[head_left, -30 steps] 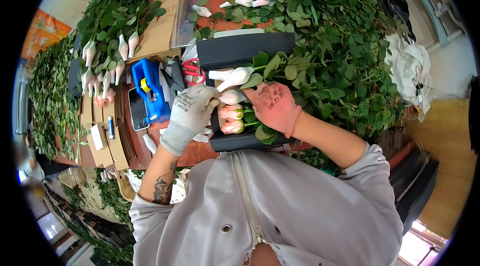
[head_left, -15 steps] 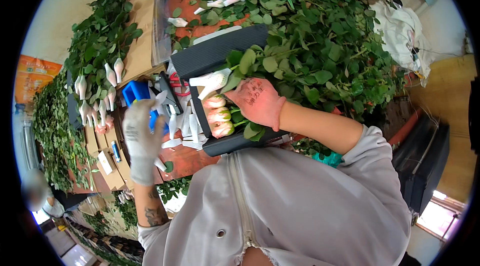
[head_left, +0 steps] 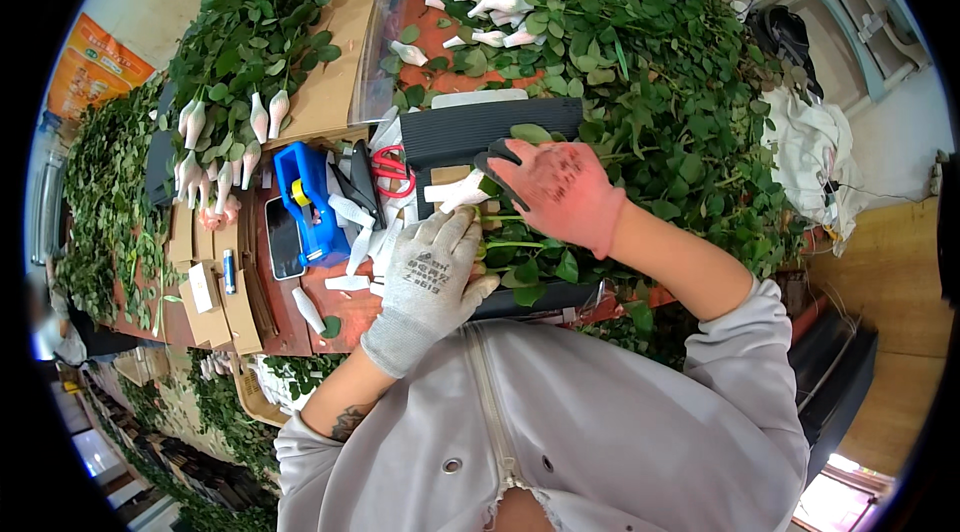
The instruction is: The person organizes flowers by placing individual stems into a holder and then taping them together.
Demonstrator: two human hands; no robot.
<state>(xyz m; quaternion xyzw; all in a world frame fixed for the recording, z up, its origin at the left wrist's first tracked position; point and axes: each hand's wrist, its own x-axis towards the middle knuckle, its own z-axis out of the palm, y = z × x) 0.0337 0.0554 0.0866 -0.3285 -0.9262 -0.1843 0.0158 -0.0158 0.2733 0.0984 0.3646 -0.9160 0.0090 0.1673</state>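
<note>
My left hand (head_left: 425, 277), in a grey glove, lies cupped over rose heads in a black, ribbed holder (head_left: 490, 127), thumb on the near side. The glove mostly covers the blooms. Just beyond its fingertips lies a rose in a white net sleeve (head_left: 465, 193). To its right is my right hand (head_left: 560, 187), in a pink glove with dark finger coating, above the leafy stems (head_left: 515, 245). Its thumb and forefinger tips come close together; what lies between them and under the palm is hidden.
A blue tape dispenser (head_left: 325, 222), phone (head_left: 285, 237), red-handled scissors (head_left: 392, 172) and white net sleeves (head_left: 348, 283) lie left of the holder. Sleeved roses (head_left: 495, 2) and heaped foliage (head_left: 680, 82) stand beyond. Cardboard pieces (head_left: 205, 312) are further left.
My left hand has moved right, from beside the blue dispenser onto the rose heads. My right hand has drawn back slightly from the sleeved rose. The view has shifted, uncovering the phone.
</note>
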